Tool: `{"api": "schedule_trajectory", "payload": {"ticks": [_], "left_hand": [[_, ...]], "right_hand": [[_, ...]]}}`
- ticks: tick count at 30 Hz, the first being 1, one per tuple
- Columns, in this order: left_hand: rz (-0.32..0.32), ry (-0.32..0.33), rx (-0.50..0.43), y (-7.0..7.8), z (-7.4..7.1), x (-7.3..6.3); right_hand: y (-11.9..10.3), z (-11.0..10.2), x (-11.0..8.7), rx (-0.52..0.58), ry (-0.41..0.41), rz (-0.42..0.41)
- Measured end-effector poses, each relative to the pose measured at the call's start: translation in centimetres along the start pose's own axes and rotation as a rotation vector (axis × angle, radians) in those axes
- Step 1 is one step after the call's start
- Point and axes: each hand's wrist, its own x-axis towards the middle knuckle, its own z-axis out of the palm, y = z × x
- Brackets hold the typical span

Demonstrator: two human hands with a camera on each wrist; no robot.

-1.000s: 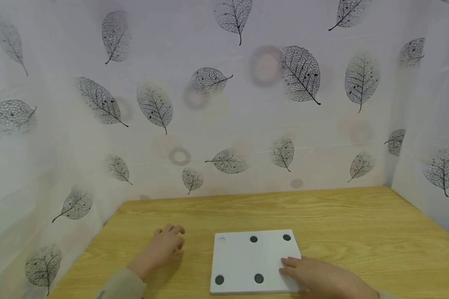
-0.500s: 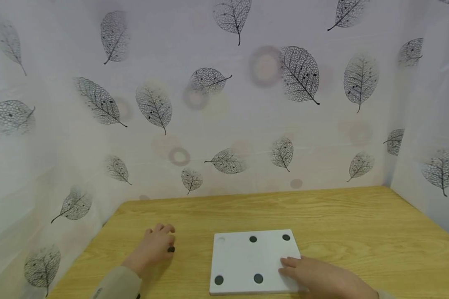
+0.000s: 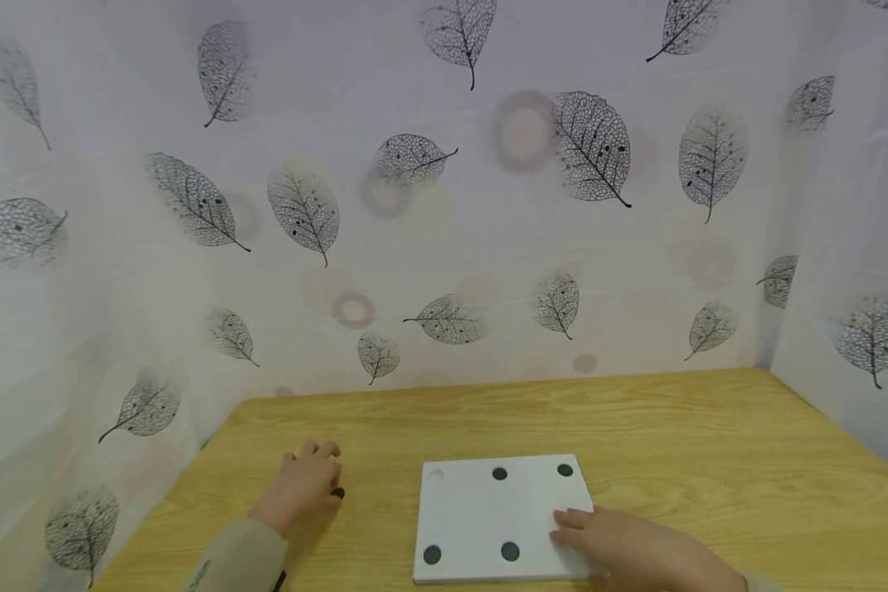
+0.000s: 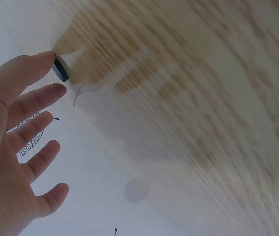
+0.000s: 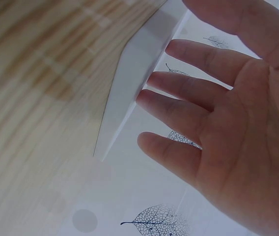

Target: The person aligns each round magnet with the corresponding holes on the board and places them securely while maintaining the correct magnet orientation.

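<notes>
In the head view, my left hand (image 3: 303,485) is on the left part of the table. Its thumb and index finger pinch a small dark disc (image 3: 338,493) by its edges, low at the tabletop. The left wrist view shows the disc (image 4: 61,69) edge-on between those fingertips, the other fingers spread apart. A flat white rectangular board (image 3: 481,518) lies right of this hand. Several dark round discs are set in it; its far left corner has a bare round recess (image 3: 436,474). My right hand (image 3: 636,547) rests straight fingers (image 5: 174,110) on the board's right edge.
The wood-grain table (image 3: 681,436) extends behind and to both sides of the board. Pale sheeting (image 3: 488,230) printed with dark leaves closes off the back and both sides. A light sleeve (image 3: 244,555) covers the left forearm.
My left hand has shifted left, away from the board, and then nearly stopped. The dark disc at its fingertips has come into plain sight. My right hand and the board stay in place.
</notes>
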Motion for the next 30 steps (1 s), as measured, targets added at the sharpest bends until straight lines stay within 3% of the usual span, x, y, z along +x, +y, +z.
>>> {"api": "schedule_trajectory", "payload": {"ticks": [30], "left_hand": [[-0.076,-0.070,-0.102,0.12,0.10,0.54]], "right_hand": [[0.04,0.14,0.39,0.029,-0.021,0.012]]}}
